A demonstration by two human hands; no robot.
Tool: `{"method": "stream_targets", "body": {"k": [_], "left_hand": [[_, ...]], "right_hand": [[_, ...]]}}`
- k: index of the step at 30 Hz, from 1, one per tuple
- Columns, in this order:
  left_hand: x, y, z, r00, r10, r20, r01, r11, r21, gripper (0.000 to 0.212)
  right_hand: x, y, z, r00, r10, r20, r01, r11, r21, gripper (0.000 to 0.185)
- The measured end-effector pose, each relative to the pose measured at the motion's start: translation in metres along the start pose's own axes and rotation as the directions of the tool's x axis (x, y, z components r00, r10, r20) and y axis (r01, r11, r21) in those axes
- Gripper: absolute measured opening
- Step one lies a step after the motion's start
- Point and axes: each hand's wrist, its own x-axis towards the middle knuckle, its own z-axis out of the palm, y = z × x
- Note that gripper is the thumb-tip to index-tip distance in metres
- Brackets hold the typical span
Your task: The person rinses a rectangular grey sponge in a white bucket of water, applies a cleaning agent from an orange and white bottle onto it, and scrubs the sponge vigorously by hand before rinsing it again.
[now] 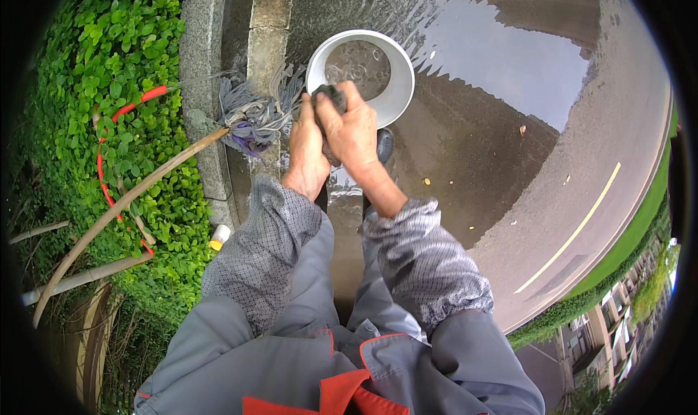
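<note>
My left hand and my right hand are both closed around a bunched, wet dark grey cloth. They hold it over the near left rim of a white bucket. Ripples and rings mark the murky water inside the bucket. Left of my hands, a string mop's grey head lies across the kerb, with some purplish strands. Its wooden handle slants down over the hedge. From a red hose in the hedge, a thin jet of water runs towards the mop head.
A leafy green hedge borders the granite kerb on the left. By the kerb lies a white container with a yellow-orange end. A puddle covers the paving around the bucket. Farther right runs a road with a yellow line.
</note>
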Motion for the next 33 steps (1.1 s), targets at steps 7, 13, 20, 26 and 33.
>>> {"method": "stream_targets", "body": {"k": [7, 13, 20, 26, 33], "left_hand": [[0.014, -0.012, -0.022, 0.988, 0.09, 0.128, -0.093, 0.995, 0.022, 0.038], [0.013, 0.004, -0.002, 0.976, 0.134, 0.172, -0.164, 0.972, 0.17, 0.04], [-0.004, 0.004, 0.024, 0.989, -0.088, 0.12, 0.075, 0.991, 0.113, 0.045], [0.011, 0.02, 0.003, 0.982, -0.045, 0.185, 0.058, 0.996, -0.068, 0.018], [0.001, -0.006, 0.034, 0.993, 0.114, -0.042, -0.111, 0.993, 0.05, 0.027]], "right_hand": [[-0.017, 0.009, 0.005, 0.993, -0.122, -0.006, 0.121, 0.992, -0.042, 0.026], [-0.018, -0.012, -0.005, 1.0, -0.018, -0.017, 0.02, 0.991, 0.136, 0.03], [0.027, 0.038, -0.012, 0.99, 0.101, -0.095, -0.065, 0.944, 0.322, 0.028], [0.001, 0.033, -0.026, 0.999, -0.051, 0.001, 0.048, 0.953, 0.3, 0.027], [0.023, 0.016, -0.023, 0.997, -0.061, -0.041, 0.054, 0.987, -0.152, 0.024]]}}
